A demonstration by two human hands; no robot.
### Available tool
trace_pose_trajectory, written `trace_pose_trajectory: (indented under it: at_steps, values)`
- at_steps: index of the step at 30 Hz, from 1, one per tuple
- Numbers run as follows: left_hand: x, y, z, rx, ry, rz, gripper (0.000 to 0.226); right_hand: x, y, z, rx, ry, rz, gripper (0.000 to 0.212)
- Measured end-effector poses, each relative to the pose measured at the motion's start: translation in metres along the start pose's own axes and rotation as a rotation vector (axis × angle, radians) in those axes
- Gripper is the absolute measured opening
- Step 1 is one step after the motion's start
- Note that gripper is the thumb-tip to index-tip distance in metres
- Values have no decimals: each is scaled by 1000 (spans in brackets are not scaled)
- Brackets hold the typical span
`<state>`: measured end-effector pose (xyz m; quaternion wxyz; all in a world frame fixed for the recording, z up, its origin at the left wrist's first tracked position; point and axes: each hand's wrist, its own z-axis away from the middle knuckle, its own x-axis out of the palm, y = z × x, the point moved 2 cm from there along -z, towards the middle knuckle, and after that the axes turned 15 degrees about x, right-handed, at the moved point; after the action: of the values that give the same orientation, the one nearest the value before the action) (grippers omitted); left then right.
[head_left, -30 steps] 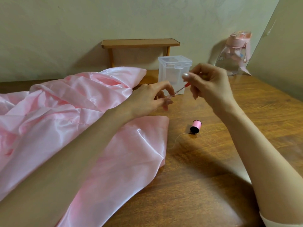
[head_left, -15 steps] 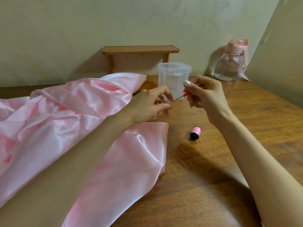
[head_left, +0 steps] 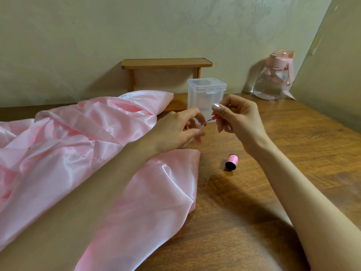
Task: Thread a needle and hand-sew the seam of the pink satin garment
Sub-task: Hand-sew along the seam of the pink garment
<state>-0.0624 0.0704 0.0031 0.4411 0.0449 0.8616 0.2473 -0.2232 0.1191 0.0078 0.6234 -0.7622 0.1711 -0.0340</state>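
Your left hand (head_left: pixel 175 132) is raised just above the counter (head_left: pixel 273 202), its fingers curled round a slim clear tube (head_left: pixel 200 126) that slants down toward you. Your right hand (head_left: pixel 242 122) faces it, with thumb and forefinger pinched on the red end of a red-tipped pin (head_left: pixel 210 119). The other fingers of that hand are folded in. The pin's bare metal end reaches the upper end of the tube at your left fingertips. You cannot tell whether it sits inside the tube, or whether this thin piece is the needle itself.

The pink satin garment (head_left: pixel 97 153) lies crumpled across the left of the counter and passes under your left forearm. One smooth flap spreads toward you, and its right edge stops near the thread. The spool of pink thread (head_left: pixel 232 162) lies on its side on the bare wood, below your hands and apart from both. It is just right of that flap's edge. A loose thread end (head_left: pixel 209 176) curls from the spool toward the fabric.

Behind your hands stands a clear plastic box (head_left: pixel 205 94) with its lid on. Farther back, a small wooden shelf (head_left: pixel 166 63) sits against the wall, and the garment's far fold reaches its lower board. A pink-capped water bottle (head_left: pixel 273 81) stands at the far right corner.
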Motion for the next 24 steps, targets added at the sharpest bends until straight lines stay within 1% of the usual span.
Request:
trace_pose_trajectory:
  at_steps: [3, 5, 9, 15, 20, 24]
  values:
    - [-1, 2, 1, 8, 7, 9, 18, 9, 3, 2, -40, -67, 110, 20]
    - [-1, 3, 2, 11, 0, 18, 22, 14, 5, 3, -58, -79, 158, 19]
    - [-1, 3, 1, 9, 0, 61, 19, 7, -1, 3, -52, -21, 28, 14]
    - [-1, 4, 1, -3, -4, 60, 14, -7, -7, 3, -74, 74, -83, 20]
    - [-2, 3, 1, 2, 23, 62, 13, -15, -8, 2, -98, 201, -187, 22]
    - [-3, 5, 1, 5, 31, 60, 14, -12, -6, 2, -113, 118, -164, 24]
